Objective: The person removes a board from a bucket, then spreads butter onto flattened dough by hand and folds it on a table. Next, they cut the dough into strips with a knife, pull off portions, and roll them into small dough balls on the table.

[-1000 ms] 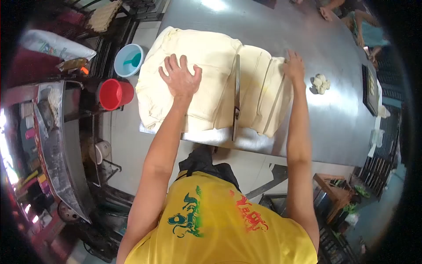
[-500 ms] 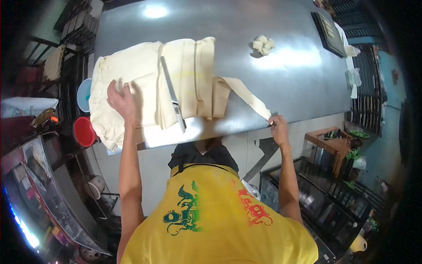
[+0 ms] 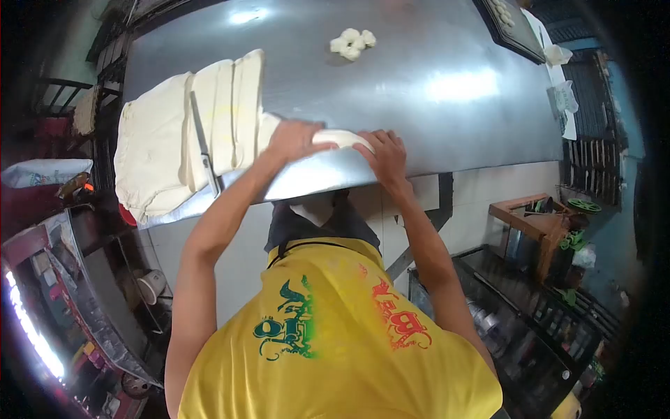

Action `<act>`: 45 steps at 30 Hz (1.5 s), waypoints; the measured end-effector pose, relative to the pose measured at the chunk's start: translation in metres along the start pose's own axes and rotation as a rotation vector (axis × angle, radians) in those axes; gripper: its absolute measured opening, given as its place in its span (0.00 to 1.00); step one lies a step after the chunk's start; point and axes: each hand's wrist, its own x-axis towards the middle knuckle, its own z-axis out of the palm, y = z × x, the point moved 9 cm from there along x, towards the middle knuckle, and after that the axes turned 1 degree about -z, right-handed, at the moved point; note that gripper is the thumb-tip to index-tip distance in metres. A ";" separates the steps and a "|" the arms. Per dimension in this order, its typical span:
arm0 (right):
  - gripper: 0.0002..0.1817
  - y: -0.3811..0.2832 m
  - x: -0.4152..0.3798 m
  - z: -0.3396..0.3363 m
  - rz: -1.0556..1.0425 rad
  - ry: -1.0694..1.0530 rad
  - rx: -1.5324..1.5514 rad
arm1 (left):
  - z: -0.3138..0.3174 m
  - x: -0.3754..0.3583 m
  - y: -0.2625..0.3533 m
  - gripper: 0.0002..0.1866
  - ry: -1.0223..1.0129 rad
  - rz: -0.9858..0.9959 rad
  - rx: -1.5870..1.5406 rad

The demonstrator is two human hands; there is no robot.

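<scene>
In the head view, a person in a yellow shirt (image 3: 335, 349) leans over a steel table (image 3: 433, 77). Both hands meet at the table's near edge on a strip of dough (image 3: 342, 138) that shows pale between them. The left hand (image 3: 296, 140) lies over the strip's left end with its fingers curled down around it, and the right hand (image 3: 384, 155) covers the right end, fingers bent over the dough in the same way; how tightly either one grips cannot be told. Just left of the left hand, the strip runs into a large folded dough slab (image 3: 174, 146) that covers the table's left end and hangs a little over the near edge. A long knife (image 3: 204, 146) lies across the slab, its handle toward the person. Farther back on the table, well apart from the hands, sits a small clump of dough bits (image 3: 351, 43). A dark tray (image 3: 509, 28) rests at the far right corner. Below the table's left end stand dim shelves and a counter (image 3: 84, 293).
</scene>
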 end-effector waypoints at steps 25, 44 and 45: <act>0.21 0.065 -0.041 0.001 0.130 0.130 -0.013 | 0.033 -0.031 0.041 0.30 0.281 -0.084 0.038; 0.19 -0.040 0.015 0.010 0.087 -0.305 0.075 | 0.029 -0.020 0.074 0.20 -0.179 -0.293 -0.250; 0.25 -0.033 0.012 0.008 0.164 -0.300 0.096 | 0.042 -0.019 0.072 0.20 -0.170 -0.260 -0.237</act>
